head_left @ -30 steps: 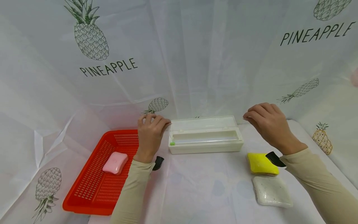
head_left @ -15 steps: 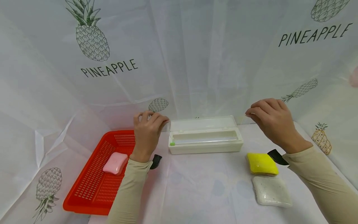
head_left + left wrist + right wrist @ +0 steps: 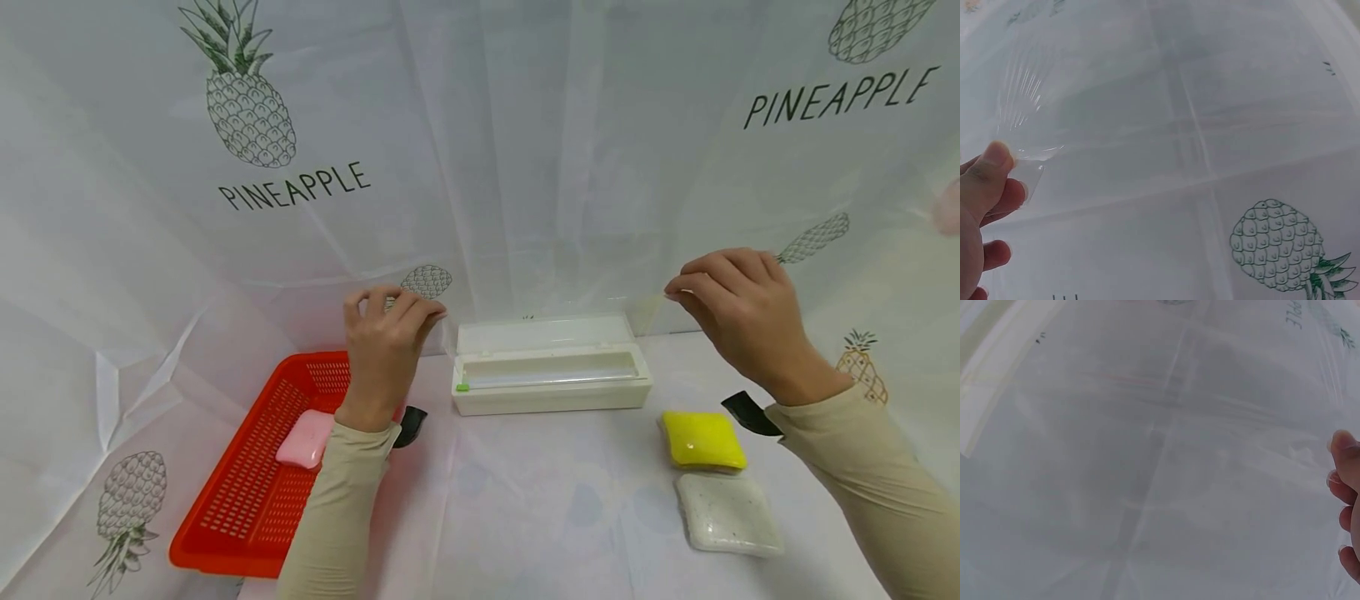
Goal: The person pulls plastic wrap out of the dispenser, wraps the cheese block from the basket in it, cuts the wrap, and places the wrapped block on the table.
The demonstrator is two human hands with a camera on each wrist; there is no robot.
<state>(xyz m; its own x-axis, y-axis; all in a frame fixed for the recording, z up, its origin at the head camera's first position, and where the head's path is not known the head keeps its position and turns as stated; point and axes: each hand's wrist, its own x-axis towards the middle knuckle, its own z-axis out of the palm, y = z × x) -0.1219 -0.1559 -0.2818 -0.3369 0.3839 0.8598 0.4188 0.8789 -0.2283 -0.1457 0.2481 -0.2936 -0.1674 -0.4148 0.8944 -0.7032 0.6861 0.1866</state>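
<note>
Clear cling film [image 3: 1022, 94] stretches between both hands, gathered into fine creases at the pinched corners. My left hand [image 3: 384, 354] pinches one corner between thumb and fingers, up and left of the white cling film dispenser [image 3: 551, 400]. The opposite corner is pinched by my right hand [image 3: 750, 321], raised to the right of the dispenser. In the right wrist view the film [image 3: 1254, 450] runs to the thumb and fingertips. The dispenser's lid [image 3: 543, 335] stands open, and a roll [image 3: 551, 379] shows in its slot. Against the pale backdrop, most of the film is hard to see.
A red plastic basket [image 3: 197, 546] stands at left, partly behind the left arm, with a pink soap-like bar [image 3: 303, 440] inside. At right lie a yellow pillow-shaped bar [image 3: 703, 439] and a speckled white one [image 3: 729, 514]. A pineapple-printed sheet [image 3: 525, 167] hangs behind.
Both hands have risen and moved apart, the left one leftward and the right one to the right. The dispenser, basket and bars stay in place.
</note>
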